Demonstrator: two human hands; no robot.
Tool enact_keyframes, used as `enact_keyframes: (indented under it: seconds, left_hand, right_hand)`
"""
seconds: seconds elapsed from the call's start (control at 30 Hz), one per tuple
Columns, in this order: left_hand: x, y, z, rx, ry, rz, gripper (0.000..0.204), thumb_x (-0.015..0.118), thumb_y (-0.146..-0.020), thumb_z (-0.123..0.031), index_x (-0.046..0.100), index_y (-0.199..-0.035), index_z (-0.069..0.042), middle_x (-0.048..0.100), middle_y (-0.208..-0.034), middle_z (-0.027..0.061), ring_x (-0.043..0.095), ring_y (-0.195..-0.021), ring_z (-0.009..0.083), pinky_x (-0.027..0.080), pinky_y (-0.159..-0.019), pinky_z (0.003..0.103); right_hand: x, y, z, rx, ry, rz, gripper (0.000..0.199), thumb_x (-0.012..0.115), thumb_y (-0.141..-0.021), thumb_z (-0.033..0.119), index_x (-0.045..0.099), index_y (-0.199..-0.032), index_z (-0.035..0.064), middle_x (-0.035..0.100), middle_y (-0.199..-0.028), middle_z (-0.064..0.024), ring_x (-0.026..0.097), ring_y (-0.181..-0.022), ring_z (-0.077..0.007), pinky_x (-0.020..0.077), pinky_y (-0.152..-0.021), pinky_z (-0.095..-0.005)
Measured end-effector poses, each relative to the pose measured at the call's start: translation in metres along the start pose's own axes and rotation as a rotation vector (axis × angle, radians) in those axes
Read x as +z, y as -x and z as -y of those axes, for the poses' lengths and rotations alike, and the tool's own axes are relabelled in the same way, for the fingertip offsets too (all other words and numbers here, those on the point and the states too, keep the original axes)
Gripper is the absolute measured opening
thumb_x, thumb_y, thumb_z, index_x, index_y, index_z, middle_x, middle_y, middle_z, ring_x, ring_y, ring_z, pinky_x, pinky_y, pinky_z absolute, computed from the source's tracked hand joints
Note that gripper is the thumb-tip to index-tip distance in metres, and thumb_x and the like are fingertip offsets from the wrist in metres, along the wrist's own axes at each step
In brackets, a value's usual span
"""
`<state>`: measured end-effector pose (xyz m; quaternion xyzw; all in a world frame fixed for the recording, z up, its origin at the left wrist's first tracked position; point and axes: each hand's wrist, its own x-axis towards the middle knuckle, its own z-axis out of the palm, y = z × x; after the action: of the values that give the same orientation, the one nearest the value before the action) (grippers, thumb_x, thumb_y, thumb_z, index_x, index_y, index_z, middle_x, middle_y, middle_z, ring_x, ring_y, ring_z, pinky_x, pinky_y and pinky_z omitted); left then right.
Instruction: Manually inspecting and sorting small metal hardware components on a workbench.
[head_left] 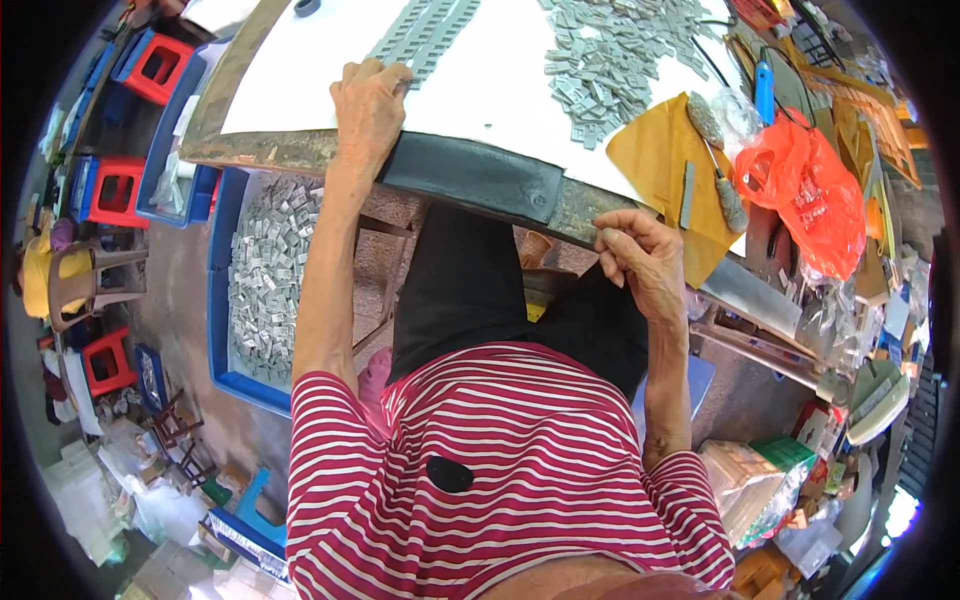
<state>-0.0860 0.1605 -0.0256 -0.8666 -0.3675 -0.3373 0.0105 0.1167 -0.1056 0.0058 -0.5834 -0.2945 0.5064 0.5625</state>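
Note:
My left hand (pixel 368 112) rests on the white tabletop with its fingers curled down at the near end of neat rows of small grey metal pieces (pixel 432 35). Its fingertips touch or nearly touch those rows; whatever they grip is hidden. My right hand (pixel 645 258) hovers at the table's front edge, thumb and forefinger drawn together in a pinch. Anything between them is too small to make out. Beyond it, a big heap of loose grey pieces (pixel 610 60) spreads over the white sheet. A black padded strip (pixel 475 178) covers the table edge between my hands.
Left of my legs stands a blue tray (pixel 217 320) full of similar grey pieces. To the right lie a brown paper sheet (pixel 640 150), a grey-bristled brush (pixel 733 205), a blue-handled tool (pixel 764 92) and a red plastic bag (pixel 815 200). Red stools (pixel 120 190) stand far left.

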Motion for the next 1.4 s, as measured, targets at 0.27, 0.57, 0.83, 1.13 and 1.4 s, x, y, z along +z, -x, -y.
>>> enact_keyframes:
  seconds: [0.27, 0.57, 0.83, 1.13, 1.4]
  left_hand:
    - [-0.013, -0.009, -0.037, 0.119, 0.088, -0.07, 0.018, 0.06, -0.066, 0.002, 0.063, -0.08, -0.008, 0.058, -0.076, 0.0082, 0.052, -0.074, 0.0263, 0.042, -0.068, 0.035]
    - [0.027, -0.024, -0.117, 0.203, 0.564, 0.121, 0.012, 0.06, -0.07, -0.006, 0.062, -0.081, -0.005, 0.059, -0.079, 0.0102, 0.052, -0.077, 0.0287, 0.042, -0.07, 0.036]
    - [0.052, -0.023, -0.133, 0.146, 0.435, 0.199, 0.015, 0.061, -0.071, -0.007, 0.061, -0.085, -0.002, 0.06, -0.082, 0.0112, 0.054, -0.079, 0.027, 0.043, -0.072, 0.034]
    - [0.048, -0.02, -0.137, 0.157, 0.498, 0.167, 0.008, 0.058, -0.071, -0.005, 0.059, -0.078, -0.003, 0.059, -0.079, 0.0108, 0.054, -0.077, 0.0294, 0.043, -0.068, 0.037]
    - [0.025, -0.007, -0.145, 0.154, 0.49, 0.024, 0.009, 0.055, -0.077, -0.003, 0.054, -0.086, -0.003, 0.06, -0.08, 0.011, 0.056, -0.072, 0.0296, 0.044, -0.063, 0.037]
  right_hand:
    - [-0.007, 0.009, 0.013, -0.017, -0.006, -0.004, 0.016, 0.053, -0.083, 0.005, 0.056, -0.095, -0.0051, 0.057, -0.072, -0.0069, 0.051, -0.052, -0.0069, 0.0366, -0.041, -0.0164]
    - [-0.027, 0.027, 0.041, -0.145, 0.004, -0.092, 0.015, 0.054, -0.083, 0.004, 0.058, -0.095, -0.0039, 0.057, -0.071, -0.0047, 0.052, -0.052, -0.0057, 0.0372, -0.041, -0.0153]
    - [-0.064, 0.008, 0.047, -0.257, 0.255, -0.339, 0.014, 0.054, -0.083, 0.007, 0.06, -0.091, -0.0032, 0.056, -0.065, -0.0022, 0.05, -0.051, -0.0044, 0.037, -0.043, -0.0164]
    - [-0.12, -0.054, 0.017, -0.461, 0.828, -0.415, 0.016, 0.054, -0.082, 0.011, 0.059, -0.09, -0.0022, 0.056, -0.064, -0.0017, 0.051, -0.054, -0.0055, 0.0409, -0.051, -0.0203]
    - [-0.121, -0.072, 0.017, -0.687, 1.307, -0.3, 0.011, 0.054, -0.08, 0.008, 0.056, -0.087, 0.0004, 0.054, -0.08, -0.0142, 0.055, -0.073, -0.0293, 0.0445, -0.065, -0.0331]
